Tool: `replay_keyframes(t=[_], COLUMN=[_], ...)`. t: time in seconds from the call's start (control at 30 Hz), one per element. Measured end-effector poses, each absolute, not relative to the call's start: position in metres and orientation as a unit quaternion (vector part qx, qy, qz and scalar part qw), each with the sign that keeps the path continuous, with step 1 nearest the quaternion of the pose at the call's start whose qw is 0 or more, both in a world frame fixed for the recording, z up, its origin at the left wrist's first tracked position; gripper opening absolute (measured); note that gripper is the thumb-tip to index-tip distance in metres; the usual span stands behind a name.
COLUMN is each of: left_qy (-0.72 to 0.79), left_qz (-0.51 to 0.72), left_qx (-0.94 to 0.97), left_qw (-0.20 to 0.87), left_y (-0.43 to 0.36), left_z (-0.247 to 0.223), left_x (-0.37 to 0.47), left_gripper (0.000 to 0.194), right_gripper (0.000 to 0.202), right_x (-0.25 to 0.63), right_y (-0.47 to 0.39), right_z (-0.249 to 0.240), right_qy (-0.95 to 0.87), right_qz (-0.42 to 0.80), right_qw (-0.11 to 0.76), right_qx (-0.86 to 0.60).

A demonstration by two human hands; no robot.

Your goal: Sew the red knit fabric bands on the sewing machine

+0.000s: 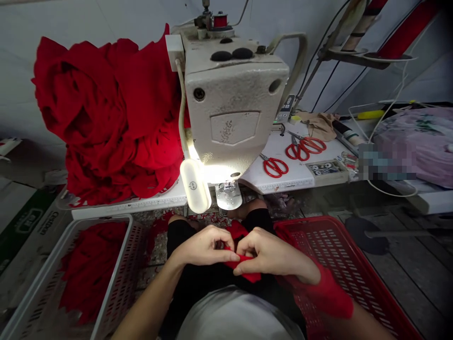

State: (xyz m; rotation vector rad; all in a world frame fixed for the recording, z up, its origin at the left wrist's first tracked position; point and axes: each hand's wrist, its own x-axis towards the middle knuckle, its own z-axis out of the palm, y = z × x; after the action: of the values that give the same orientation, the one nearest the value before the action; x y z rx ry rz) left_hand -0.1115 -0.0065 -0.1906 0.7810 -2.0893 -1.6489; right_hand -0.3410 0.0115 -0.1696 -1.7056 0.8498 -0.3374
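Note:
Both my hands pinch a small piece of red fabric (250, 270) above my lap. My left hand (208, 245) is closed on the cloth's left side, thumb and forefinger pressed together. Just beside it, my right hand (267, 250) grips the same fabric, its thumb lying over the lower part. The fingertips of the two hands nearly touch, and the cloth between them is partly hidden. A red band of cloth (334, 293) sits around my right forearm. In front of my hands stands a sewing machine (235, 104) with its lamp (196, 186) lit.
A tall heap of red fabric (106, 113) lies left of the machine. Red-handled scissors (275, 167) rest on the white table (283, 186). A white basket (122, 255) with red cloth stands at left, a red basket (368, 274) at right. Thread cones (406, 30) stand behind.

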Motion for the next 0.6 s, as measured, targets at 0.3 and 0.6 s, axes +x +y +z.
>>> replay_keyframes(t=[0.3,0.6], left_qy=[-0.603,-0.729], left_qz=[-0.558,-0.36], left_qx=[0.453,0.436], left_qw=[0.347,0.386], left_y=[0.0,-0.013], left_z=[-0.194,-0.181], left_x=[-0.098,-0.094], left_gripper=[0.034,0.022], right_gripper=[0.031,0.02], right_x=[-0.344,-0.333], right_y=[-0.002,-0.002], right_z=[-0.193,-0.16], right_qy=[0.469,0.485], right_qz=[-0.328,-0.413], right_qw=[0.576,0.396], right_qx=[-0.584,-0.661])
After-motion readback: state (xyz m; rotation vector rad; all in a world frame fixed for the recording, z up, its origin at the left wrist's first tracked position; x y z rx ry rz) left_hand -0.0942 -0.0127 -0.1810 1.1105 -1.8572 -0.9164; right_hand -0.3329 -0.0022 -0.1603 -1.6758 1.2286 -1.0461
